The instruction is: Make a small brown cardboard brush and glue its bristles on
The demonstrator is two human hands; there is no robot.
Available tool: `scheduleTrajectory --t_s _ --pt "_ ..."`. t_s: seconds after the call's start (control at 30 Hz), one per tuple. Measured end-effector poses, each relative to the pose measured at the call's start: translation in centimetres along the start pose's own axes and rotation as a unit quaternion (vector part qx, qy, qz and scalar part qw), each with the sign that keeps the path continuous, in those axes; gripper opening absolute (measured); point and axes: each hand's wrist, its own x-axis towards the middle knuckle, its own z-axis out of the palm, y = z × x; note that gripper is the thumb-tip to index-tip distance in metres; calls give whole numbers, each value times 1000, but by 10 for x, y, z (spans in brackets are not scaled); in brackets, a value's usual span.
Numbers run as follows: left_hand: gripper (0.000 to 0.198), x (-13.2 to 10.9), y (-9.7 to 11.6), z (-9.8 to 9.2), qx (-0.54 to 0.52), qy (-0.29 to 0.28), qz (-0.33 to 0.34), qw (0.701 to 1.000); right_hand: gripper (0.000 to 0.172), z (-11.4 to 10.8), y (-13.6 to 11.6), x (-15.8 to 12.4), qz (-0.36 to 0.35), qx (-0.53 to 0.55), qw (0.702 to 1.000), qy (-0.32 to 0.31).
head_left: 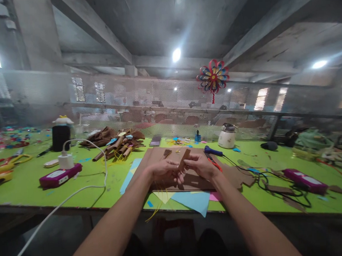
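My left hand (163, 170) and my right hand (201, 165) meet over the middle of the table, their fingers closed on a small folded strip of brown card (185, 158). The strip stands tilted between them. A larger brown cardboard sheet (149, 157) lies flat beneath both hands. Beyond my left hand, a small dark brown piece (167, 153) rests on that sheet. Yellow strings (155, 212) trail near the table's front edge, by light blue paper (193, 201) under the cardboard. A blue-handled tool (213, 151) lies just past my right hand.
Rolled brown paper pieces (122, 146) are heaped at the back left. A white charger (65, 161) with a cable sits on a purple power strip (60, 176). Black cords run to another purple power strip (306, 180) at right. A white bottle (226, 136) stands behind.
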Motion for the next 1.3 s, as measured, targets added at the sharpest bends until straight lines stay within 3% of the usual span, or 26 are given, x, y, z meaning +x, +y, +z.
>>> scheduleTrajectory --t_s 0.07,0.17,0.3,0.37,0.43,0.53,0.63,0.8,1.03,1.3 --pt "28 2 -2 -2 17 40 0 999 23 -5 4 2 19 18 999 19" --pt "27 7 -5 -9 42 176 27 983 23 -9 9 4 59 19 997 50" --pt "26 10 -4 -13 67 307 75 946 32 -5 6 2 104 -69 992 34" --pt "28 10 -2 -12 91 303 90 944 33 -1 4 0 118 -115 986 4" --pt "30 10 -2 -10 145 262 87 950 34 2 4 -1 115 -161 980 -13" --pt "25 12 -5 -10 251 199 68 945 34 1 8 -1 103 -217 971 -5" --pt "20 13 -10 -14 287 187 65 937 29 1 10 0 110 -232 967 4" --pt "23 10 -10 -18 281 224 57 931 28 6 6 0 80 -213 974 -5" --pt "24 9 -11 -25 230 185 65 953 23 2 11 4 84 -205 975 20" --pt "28 3 -4 -17 152 187 56 969 21 2 9 4 72 -151 985 30"
